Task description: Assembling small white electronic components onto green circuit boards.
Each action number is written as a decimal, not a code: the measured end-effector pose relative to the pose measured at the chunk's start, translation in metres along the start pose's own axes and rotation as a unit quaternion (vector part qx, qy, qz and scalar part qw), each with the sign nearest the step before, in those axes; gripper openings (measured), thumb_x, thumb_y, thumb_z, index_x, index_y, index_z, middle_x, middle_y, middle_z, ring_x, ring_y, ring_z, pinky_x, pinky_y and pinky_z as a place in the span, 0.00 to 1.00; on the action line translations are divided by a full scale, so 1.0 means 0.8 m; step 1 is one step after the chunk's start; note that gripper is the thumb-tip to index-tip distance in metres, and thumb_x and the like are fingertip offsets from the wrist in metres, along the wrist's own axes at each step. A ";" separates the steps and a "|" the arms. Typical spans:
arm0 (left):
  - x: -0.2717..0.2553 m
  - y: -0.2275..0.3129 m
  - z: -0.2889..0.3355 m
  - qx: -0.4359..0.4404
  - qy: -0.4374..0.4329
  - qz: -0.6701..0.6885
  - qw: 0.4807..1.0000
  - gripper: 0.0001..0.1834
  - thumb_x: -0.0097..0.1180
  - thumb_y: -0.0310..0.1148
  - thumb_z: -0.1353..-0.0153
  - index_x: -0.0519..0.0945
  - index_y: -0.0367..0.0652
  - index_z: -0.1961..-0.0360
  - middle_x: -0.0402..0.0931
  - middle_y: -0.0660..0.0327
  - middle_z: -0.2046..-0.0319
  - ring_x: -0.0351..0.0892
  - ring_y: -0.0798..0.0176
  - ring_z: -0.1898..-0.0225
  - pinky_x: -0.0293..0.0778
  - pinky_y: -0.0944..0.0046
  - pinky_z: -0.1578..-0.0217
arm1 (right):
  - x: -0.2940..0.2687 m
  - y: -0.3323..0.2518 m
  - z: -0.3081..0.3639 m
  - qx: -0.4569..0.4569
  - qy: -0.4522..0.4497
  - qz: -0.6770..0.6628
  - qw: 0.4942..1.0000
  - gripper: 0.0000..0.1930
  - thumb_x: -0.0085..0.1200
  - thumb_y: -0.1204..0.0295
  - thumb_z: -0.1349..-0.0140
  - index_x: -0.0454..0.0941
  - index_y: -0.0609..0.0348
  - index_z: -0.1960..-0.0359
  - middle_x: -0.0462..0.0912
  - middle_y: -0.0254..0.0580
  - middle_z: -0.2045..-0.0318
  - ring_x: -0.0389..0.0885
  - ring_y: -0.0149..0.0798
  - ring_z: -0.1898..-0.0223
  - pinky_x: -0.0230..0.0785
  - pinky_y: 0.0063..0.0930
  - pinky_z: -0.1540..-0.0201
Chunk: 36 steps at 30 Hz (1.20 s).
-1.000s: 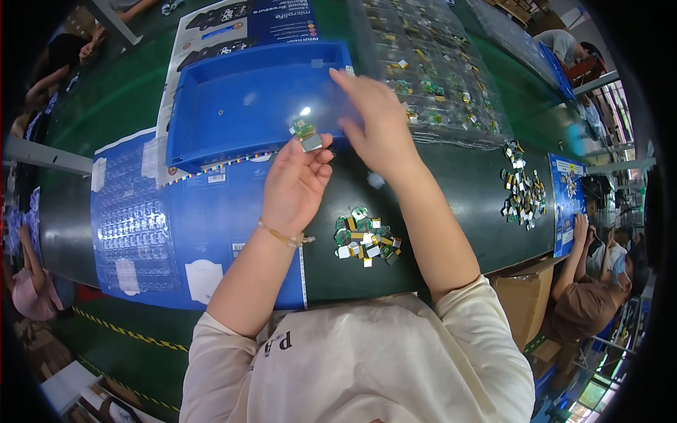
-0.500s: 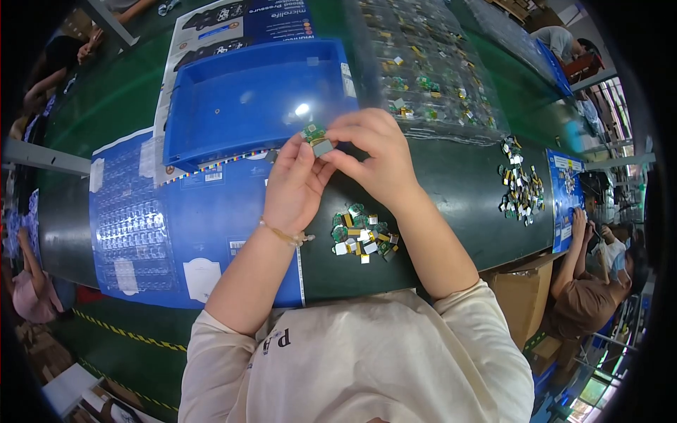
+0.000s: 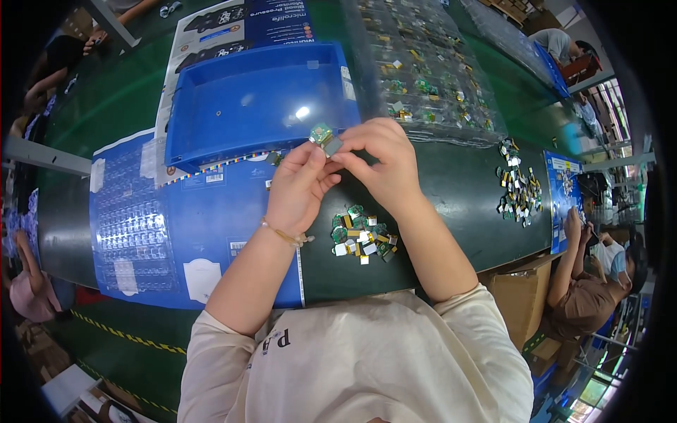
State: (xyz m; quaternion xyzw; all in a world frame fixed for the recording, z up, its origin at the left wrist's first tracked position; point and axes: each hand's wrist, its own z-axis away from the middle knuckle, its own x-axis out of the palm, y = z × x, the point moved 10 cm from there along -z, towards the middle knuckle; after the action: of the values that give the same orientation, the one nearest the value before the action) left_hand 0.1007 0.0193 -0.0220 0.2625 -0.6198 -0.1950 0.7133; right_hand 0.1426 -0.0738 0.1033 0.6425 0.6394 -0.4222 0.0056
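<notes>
Head view: the left hand (image 3: 295, 189) and right hand (image 3: 388, 166) hold a small green circuit board (image 3: 321, 132) with a grey piece (image 3: 333, 146) pinched between their fingers above the frame's center, by the lower right corner of a blue bin (image 3: 257, 116). A pile of similar boards (image 3: 357, 237) lies on the dark table (image 3: 455, 204) below center, with clear plastic trays (image 3: 483, 132) at upper right.

Dark benchtop (image 3: 465, 190) lies open between the right hand (image 3: 386, 158) and the parts pile (image 3: 520, 187) beyond, a blue bin (image 3: 247, 127) blocking ahead
</notes>
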 end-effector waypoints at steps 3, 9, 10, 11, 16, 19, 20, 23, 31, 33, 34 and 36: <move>-0.003 -0.001 0.000 0.006 -0.004 0.026 1.000 0.11 0.51 0.36 0.34 0.76 0.46 0.53 0.78 0.65 0.59 0.77 0.69 0.58 0.71 0.69 0.61 | 0.005 0.008 0.003 0.016 -0.004 -0.041 0.999 0.09 0.65 0.75 0.57 0.81 0.56 0.72 0.82 0.36 0.67 0.78 0.40 0.63 0.68 0.33 0.57; -0.007 0.007 0.000 0.028 0.036 -0.015 0.999 0.10 0.52 0.32 0.35 0.76 0.42 0.54 0.79 0.64 0.60 0.78 0.69 0.59 0.72 0.70 0.60 | 0.004 0.009 0.000 0.031 0.008 -0.006 0.999 0.08 0.65 0.74 0.55 0.81 0.57 0.71 0.83 0.37 0.67 0.79 0.41 0.63 0.69 0.32 0.57; -0.008 0.006 0.000 0.027 0.036 -0.015 0.999 0.10 0.52 0.32 0.35 0.76 0.42 0.54 0.79 0.64 0.60 0.78 0.69 0.59 0.72 0.70 0.60 | 0.006 0.003 0.001 0.011 0.002 0.039 0.999 0.08 0.65 0.73 0.54 0.82 0.57 0.70 0.83 0.38 0.68 0.79 0.41 0.63 0.69 0.32 0.58; -0.010 0.009 0.000 0.047 0.045 -0.043 0.997 0.10 0.52 0.31 0.36 0.76 0.41 0.54 0.79 0.63 0.61 0.78 0.69 0.59 0.72 0.70 0.60 | 0.007 0.004 0.003 0.011 0.002 0.039 0.999 0.08 0.65 0.73 0.54 0.82 0.57 0.70 0.83 0.38 0.68 0.79 0.41 0.63 0.69 0.32 0.58; -0.010 0.015 0.001 0.064 0.069 -0.053 0.994 0.11 0.53 0.27 0.37 0.75 0.38 0.54 0.79 0.61 0.61 0.78 0.69 0.60 0.73 0.69 0.59 | 0.008 0.014 0.002 0.068 0.015 0.018 0.997 0.08 0.65 0.73 0.55 0.82 0.56 0.70 0.83 0.37 0.69 0.79 0.41 0.65 0.69 0.31 0.59; -0.004 0.021 0.002 0.083 0.068 -0.081 0.991 0.12 0.52 0.27 0.37 0.75 0.36 0.53 0.79 0.60 0.60 0.78 0.69 0.60 0.73 0.70 0.58 | 0.010 0.016 0.005 0.056 0.000 0.032 0.998 0.09 0.65 0.72 0.55 0.82 0.56 0.70 0.83 0.36 0.69 0.79 0.40 0.65 0.69 0.31 0.59; -0.004 0.020 0.002 0.078 0.072 -0.084 0.991 0.13 0.53 0.27 0.37 0.74 0.36 0.52 0.79 0.60 0.59 0.78 0.69 0.60 0.73 0.70 0.58 | 0.010 0.017 0.007 0.056 0.000 0.032 0.998 0.09 0.65 0.72 0.55 0.82 0.56 0.70 0.83 0.36 0.69 0.79 0.40 0.65 0.69 0.31 0.59; -0.009 0.019 0.003 0.077 0.084 -0.097 0.989 0.14 0.53 0.27 0.37 0.74 0.35 0.51 0.79 0.59 0.58 0.78 0.69 0.61 0.73 0.70 0.58 | 0.007 0.005 0.009 0.021 0.019 0.114 0.993 0.08 0.65 0.72 0.55 0.82 0.56 0.71 0.83 0.35 0.69 0.79 0.40 0.65 0.68 0.32 0.59; -0.028 0.023 0.003 0.084 0.139 -0.065 0.985 0.11 0.54 0.27 0.37 0.75 0.35 0.54 0.79 0.56 0.58 0.79 0.66 0.60 0.75 0.69 0.59 | 0.021 0.026 -0.006 0.073 -0.008 -0.076 0.994 0.05 0.62 0.75 0.50 0.78 0.57 0.73 0.81 0.36 0.73 0.78 0.35 0.69 0.68 0.26 0.62; -0.025 0.030 0.000 0.082 0.145 0.020 0.986 0.09 0.53 0.28 0.37 0.75 0.36 0.56 0.78 0.53 0.58 0.80 0.64 0.60 0.76 0.69 0.59 | 0.025 0.070 -0.004 0.239 0.006 -0.137 0.961 0.04 0.59 0.76 0.46 0.78 0.60 0.70 0.79 0.36 0.73 0.77 0.32 0.68 0.68 0.22 0.64; -0.026 0.033 0.000 0.083 0.145 0.020 0.986 0.09 0.53 0.28 0.37 0.75 0.36 0.56 0.78 0.53 0.58 0.80 0.64 0.60 0.76 0.69 0.59 | 0.019 0.072 -0.013 0.260 0.002 -0.080 0.962 0.03 0.58 0.75 0.46 0.78 0.61 0.71 0.80 0.37 0.70 0.78 0.36 0.65 0.69 0.26 0.60; -0.026 0.039 0.001 0.092 0.144 0.011 0.985 0.09 0.52 0.28 0.36 0.75 0.37 0.57 0.79 0.52 0.58 0.80 0.63 0.60 0.77 0.69 0.58 | 0.016 0.064 -0.032 0.124 0.010 0.046 0.991 0.03 0.58 0.75 0.47 0.78 0.61 0.72 0.81 0.38 0.69 0.78 0.38 0.63 0.69 0.29 0.58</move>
State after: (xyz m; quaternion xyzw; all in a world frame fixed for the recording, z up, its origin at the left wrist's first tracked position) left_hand 0.0952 0.0562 -0.0189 0.3451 -0.5290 -0.0893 0.7701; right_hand 0.1965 -0.0585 0.0852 0.6710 0.5522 -0.4910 -0.0611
